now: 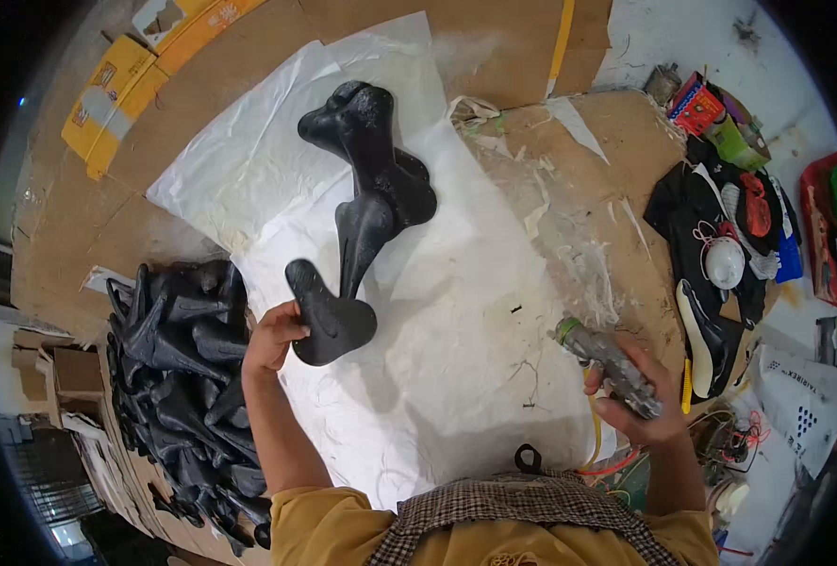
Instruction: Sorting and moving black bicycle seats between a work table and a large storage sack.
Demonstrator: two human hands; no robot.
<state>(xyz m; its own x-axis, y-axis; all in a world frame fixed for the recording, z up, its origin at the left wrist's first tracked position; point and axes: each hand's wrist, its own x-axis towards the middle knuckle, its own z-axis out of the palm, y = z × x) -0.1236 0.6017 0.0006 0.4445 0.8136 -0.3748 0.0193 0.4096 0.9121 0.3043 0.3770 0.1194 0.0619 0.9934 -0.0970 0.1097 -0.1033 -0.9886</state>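
My left hand grips a black bicycle saddle by its edge, thumb on top, over the white sheet. In my right hand is a grey, wrapped cylindrical tool with a green end, which points up and left toward the sheet's middle. The tool is apart from the saddle. Just beyond the held saddle, several more black saddles lie overlapping in a row on the sheet. What kind of tool it is, I cannot make out.
A large heap of black saddles lies at the left. White sheeting covers the cardboard worktop. On the right are a black-and-white saddle, a white round object and a white bag. A yellow hose runs near my right forearm.
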